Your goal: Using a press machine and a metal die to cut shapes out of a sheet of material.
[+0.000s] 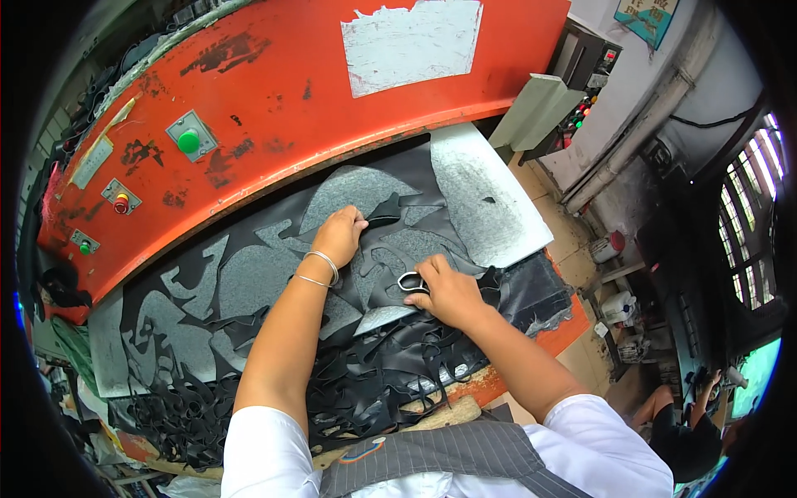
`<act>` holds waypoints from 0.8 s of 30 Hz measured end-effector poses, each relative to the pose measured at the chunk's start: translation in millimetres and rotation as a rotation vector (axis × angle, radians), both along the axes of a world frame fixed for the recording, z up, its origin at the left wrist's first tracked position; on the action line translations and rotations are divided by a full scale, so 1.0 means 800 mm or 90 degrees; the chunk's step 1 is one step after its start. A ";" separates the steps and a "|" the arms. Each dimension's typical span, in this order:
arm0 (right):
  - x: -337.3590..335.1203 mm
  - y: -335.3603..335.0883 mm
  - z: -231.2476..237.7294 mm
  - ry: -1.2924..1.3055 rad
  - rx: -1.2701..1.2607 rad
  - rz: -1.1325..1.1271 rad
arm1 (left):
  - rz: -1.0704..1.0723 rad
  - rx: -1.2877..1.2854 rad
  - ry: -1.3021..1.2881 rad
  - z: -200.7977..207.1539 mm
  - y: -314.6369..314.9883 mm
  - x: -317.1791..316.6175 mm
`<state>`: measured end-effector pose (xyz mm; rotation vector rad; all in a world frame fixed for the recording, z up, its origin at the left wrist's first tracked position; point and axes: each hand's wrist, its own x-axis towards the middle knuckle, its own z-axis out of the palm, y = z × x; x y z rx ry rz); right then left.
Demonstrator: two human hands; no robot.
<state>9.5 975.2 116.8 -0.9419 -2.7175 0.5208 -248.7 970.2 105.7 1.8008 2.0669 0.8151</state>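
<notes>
My left hand point(339, 235) reaches over the cutting bed, its fingers closed on a small black leather-like piece point(384, 212) that sticks out to the right. Lower and to the right, my right hand point(449, 292) grips a small metal loop with a bright rim, which looks like a cutting die point(408, 280). Under both hands lies a black sheet point(413, 170) with many curved shapes cut out of it. The worn grey-white cutting board point(490, 195) shows through the openings.
Beyond the board rises a scuffed orange press beam point(274, 91) with a green button point(189, 141) and a red knob point(121, 203). Tangled black offcuts point(357, 382) line the near edge. A control box point(573, 100) stands at far right; another person point(685, 423) is at lower right.
</notes>
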 end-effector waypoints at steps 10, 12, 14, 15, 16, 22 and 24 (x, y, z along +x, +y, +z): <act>0.057 -0.052 0.009 -0.015 -0.074 0.040 | 0.116 0.056 -0.150 -0.016 0.001 0.001; 0.079 -0.078 0.013 -0.097 -0.155 0.131 | 0.331 -0.009 -0.400 -0.023 0.003 -0.015; 0.087 -0.087 0.020 -0.123 -0.195 0.190 | 0.337 0.030 -0.318 -0.032 0.001 -0.030; 0.086 -0.087 0.031 -0.132 -0.248 0.201 | 0.337 0.067 -0.234 -0.035 -0.002 -0.035; 0.083 -0.085 0.039 -0.141 -0.300 0.214 | 0.315 0.116 -0.093 -0.038 -0.009 -0.040; 0.087 -0.054 0.057 -0.168 -0.246 0.185 | 0.192 0.191 -0.017 0.004 -0.041 0.028; 0.088 -0.052 0.058 -0.181 -0.250 0.180 | -0.008 0.223 0.021 0.021 -0.062 0.062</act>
